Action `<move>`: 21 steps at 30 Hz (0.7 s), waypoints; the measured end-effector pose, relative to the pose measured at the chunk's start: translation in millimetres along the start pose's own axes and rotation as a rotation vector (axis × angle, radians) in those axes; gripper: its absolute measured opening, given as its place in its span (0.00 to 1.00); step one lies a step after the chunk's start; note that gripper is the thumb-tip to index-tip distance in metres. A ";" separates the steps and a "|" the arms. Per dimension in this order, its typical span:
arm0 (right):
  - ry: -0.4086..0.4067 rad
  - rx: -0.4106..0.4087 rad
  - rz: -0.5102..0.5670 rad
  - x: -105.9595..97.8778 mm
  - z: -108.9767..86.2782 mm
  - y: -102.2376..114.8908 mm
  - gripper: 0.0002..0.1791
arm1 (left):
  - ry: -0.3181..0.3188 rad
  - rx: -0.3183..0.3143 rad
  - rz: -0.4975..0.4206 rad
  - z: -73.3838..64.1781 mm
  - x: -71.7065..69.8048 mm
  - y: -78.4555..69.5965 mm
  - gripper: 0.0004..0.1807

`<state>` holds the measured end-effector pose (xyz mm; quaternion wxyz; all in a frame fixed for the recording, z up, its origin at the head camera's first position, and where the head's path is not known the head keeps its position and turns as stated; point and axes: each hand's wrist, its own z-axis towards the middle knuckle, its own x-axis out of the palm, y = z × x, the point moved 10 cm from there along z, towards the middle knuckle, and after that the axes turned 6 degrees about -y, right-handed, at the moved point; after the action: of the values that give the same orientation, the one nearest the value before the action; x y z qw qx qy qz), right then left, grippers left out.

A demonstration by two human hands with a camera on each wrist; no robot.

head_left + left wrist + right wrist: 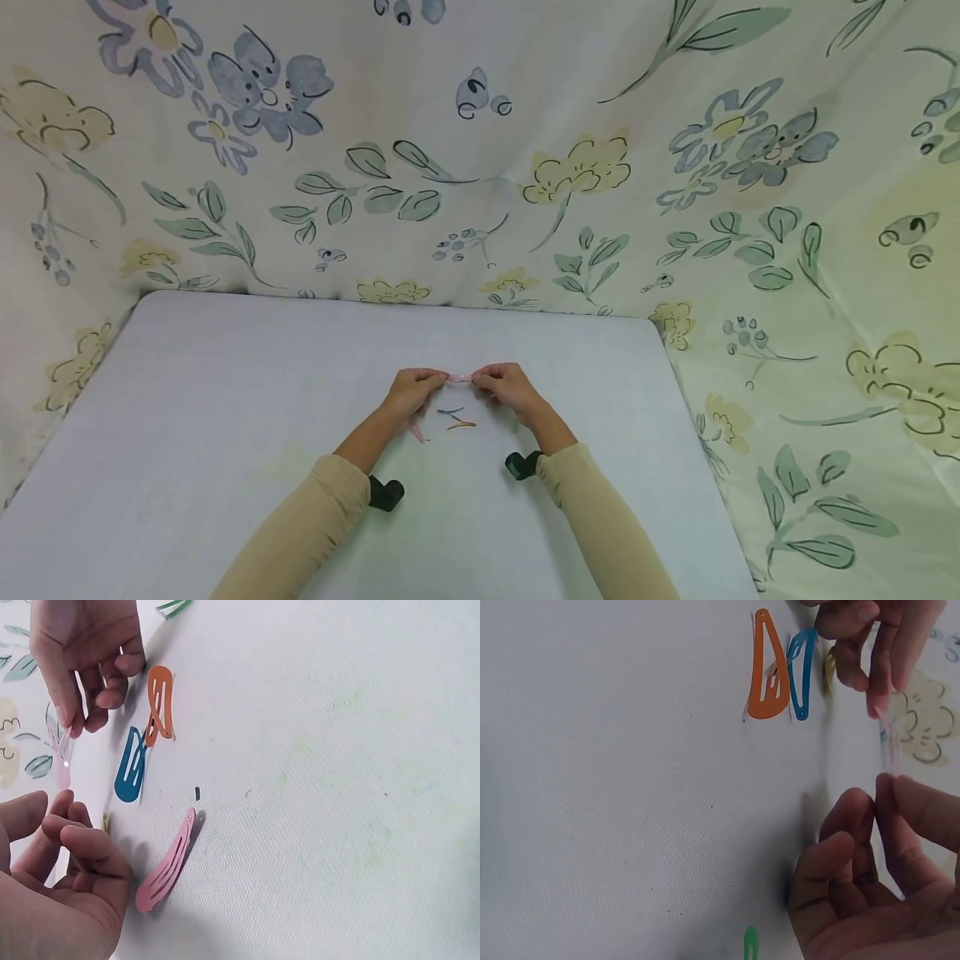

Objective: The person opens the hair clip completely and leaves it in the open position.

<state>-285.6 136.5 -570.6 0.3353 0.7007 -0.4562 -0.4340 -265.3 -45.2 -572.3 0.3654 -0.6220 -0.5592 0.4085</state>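
A pale pink snap hair clip [460,379] is held above the white table, stretched between both hands. My left hand [411,392] pinches one end between thumb and fingertips. At the other end, my right hand [513,387] pinches it the same way. In the left wrist view the pale clip [61,761] shows its narrow strips parted. Below the hands lie an orange hair clip [161,705] and a blue one [130,765], their ends overlapping. A darker pink clip [166,870] rests on the table beside my left hand.
A green clip [751,943] lies near my right hand. A yellow clip [829,671] is partly hidden by the left fingers. Small dark specks dot the white table [225,417]. Floral cloth [450,167] hangs behind and to the right of it.
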 end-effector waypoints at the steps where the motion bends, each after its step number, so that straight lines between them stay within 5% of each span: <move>1: -0.005 0.000 -0.009 0.1 0.2 -0.2 0.10 | 0.006 -0.008 -0.006 -0.4 0.4 0.5 0.16; 9: -0.029 -0.013 -0.092 1.6 -1.1 3.2 0.10 | 0.036 -0.038 0.020 -1.8 1.9 3.9 0.15; 21: -0.109 -0.029 -0.233 -0.9 -0.7 8.1 0.09 | -0.029 -0.067 -0.027 4.6 -17.3 3.4 0.16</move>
<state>-288.0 134.5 -563.1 0.2673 0.7195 -0.3830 -0.5140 -268.9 -62.8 -575.4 0.3416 -0.6203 -0.5862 0.3935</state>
